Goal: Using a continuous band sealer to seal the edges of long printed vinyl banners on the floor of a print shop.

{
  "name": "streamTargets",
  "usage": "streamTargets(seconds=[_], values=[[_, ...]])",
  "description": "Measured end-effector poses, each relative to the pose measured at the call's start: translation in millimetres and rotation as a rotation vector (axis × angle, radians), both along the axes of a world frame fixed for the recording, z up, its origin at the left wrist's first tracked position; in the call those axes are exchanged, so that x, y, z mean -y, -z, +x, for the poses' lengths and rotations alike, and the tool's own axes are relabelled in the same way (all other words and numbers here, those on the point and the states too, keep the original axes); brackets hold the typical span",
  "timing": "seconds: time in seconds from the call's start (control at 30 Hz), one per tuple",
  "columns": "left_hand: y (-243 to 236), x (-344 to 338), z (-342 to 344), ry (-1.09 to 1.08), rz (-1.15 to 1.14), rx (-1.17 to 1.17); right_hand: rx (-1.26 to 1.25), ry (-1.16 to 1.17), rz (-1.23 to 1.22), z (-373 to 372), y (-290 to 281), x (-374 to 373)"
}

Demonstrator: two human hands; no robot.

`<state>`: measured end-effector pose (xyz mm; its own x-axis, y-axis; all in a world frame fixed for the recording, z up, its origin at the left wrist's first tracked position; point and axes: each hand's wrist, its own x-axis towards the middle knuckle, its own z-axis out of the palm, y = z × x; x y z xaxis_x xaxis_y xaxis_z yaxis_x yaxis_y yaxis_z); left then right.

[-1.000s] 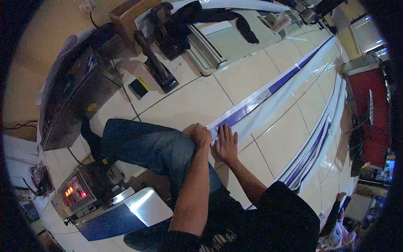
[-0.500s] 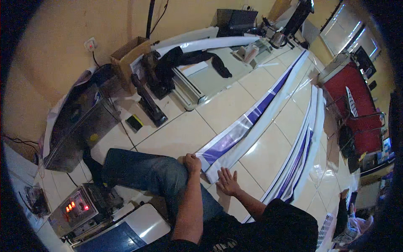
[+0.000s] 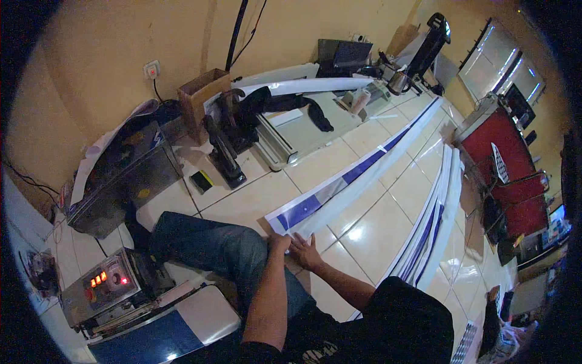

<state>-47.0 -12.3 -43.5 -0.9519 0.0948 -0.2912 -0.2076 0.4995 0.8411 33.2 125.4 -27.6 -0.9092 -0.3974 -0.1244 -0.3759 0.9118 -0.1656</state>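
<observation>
A long folded banner (image 3: 309, 209), glossy white with purple and grey panels, stretches over the tiled floor from beside my knee to the far wall. Its near end reaches my left hand (image 3: 279, 244), which is closed with its fingers curled on the edge. Close beside it, my right hand (image 3: 307, 253) has its fingers stretched out and touches the white folded border. Further right lies a second folded stack of white and purple banner (image 3: 427, 227), which neither hand touches.
At the lower left stands a metal machine (image 3: 109, 282) with red lights. A black-and-yellow sponge (image 3: 201, 181), a black long-handled tool (image 3: 223, 151), a cardboard box (image 3: 203, 94) and a pale flat machine (image 3: 303, 130) lie along the left. A red counter (image 3: 497, 148) stands right.
My right hand has moved left, up to my left hand at the banner's near end. The near end has widened leftward, and the whole view has shifted slightly.
</observation>
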Motion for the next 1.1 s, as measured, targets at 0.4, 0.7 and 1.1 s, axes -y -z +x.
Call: streamTargets(seconds=[0.4,0.7,1.1], values=[[-22,-19,52,0.457,-0.756,-0.137,0.100,0.078,-0.038,65,8,-16],[-26,-6,49,0.015,-0.287,-0.150,-0.048,0.106,0.184,24,3,26],[-76,17,46,-0.168,0.243,-0.339,-0.134,0.128,0.414,41,1,-160]])
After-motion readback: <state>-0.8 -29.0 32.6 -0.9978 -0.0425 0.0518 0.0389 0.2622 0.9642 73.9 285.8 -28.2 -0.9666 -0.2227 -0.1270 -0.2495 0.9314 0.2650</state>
